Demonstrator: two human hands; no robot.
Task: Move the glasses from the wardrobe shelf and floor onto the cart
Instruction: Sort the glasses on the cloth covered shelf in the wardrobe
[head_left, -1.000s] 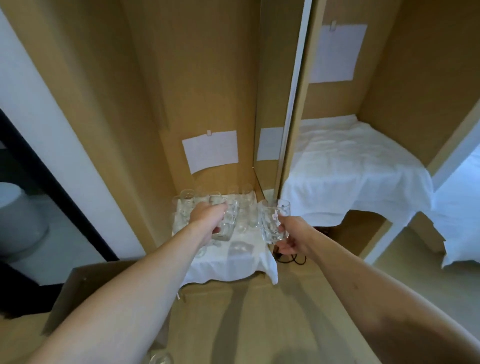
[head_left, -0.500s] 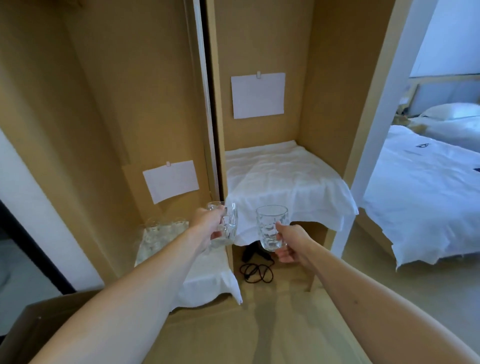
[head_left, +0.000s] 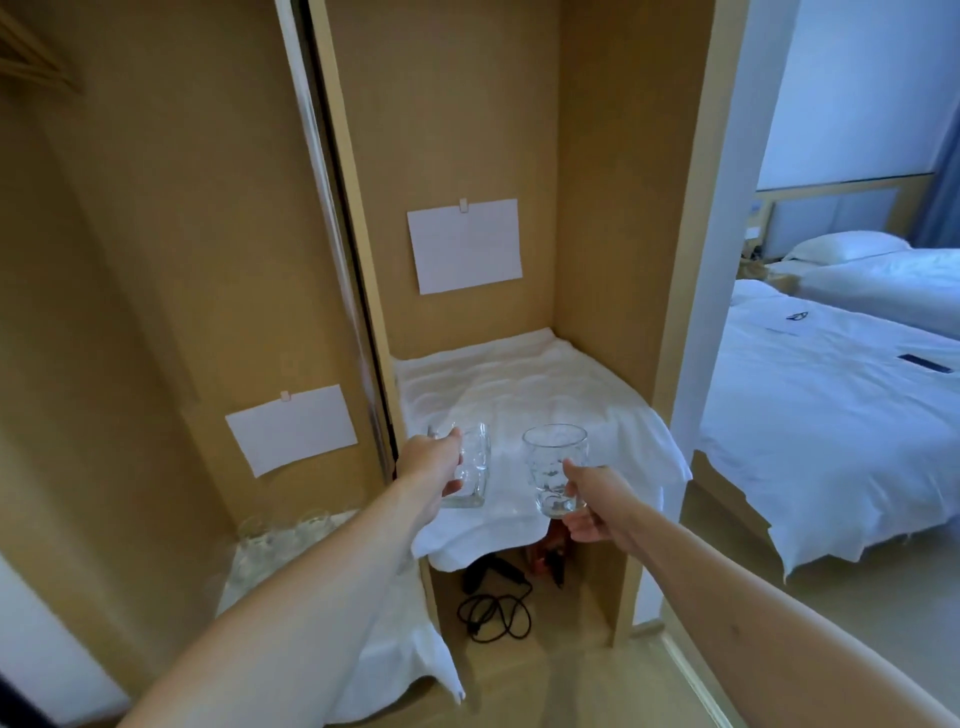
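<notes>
My left hand (head_left: 428, 465) grips a clear glass mug (head_left: 470, 470), fingers curled round its near side, and my right hand (head_left: 589, 501) grips a second dimpled glass (head_left: 555, 470), thumb against its right wall. Both glasses are upright and in the air, just beside each other but not touching, in front of the white cloth (head_left: 519, 395) spread over the wardrobe shelf (head_left: 613, 551) at 12 o'clock.

Half a second ago the two glasses sat lower in my view, near the front edge of that cloth; now they are higher and over the cloth's middle, and my arms reach further forward. My view has swung to the right: the shelf compartment with its paper sheet (head_left: 464, 245) now fills the centre, and the bed (head_left: 831, 405) at 3 o'clock shows more.

The remaining glasses (head_left: 283, 532) stand in a blurred cluster on the lower cloth (head_left: 400, 644) at 8 o'clock, partly hidden behind my left forearm; a second ago that cluster was straight ahead of me. A black cable (head_left: 493, 616) lies coiled on the floor under the shelf at 6 o'clock, as before. A second paper (head_left: 291, 428) hangs on the left compartment's back wall.
</notes>
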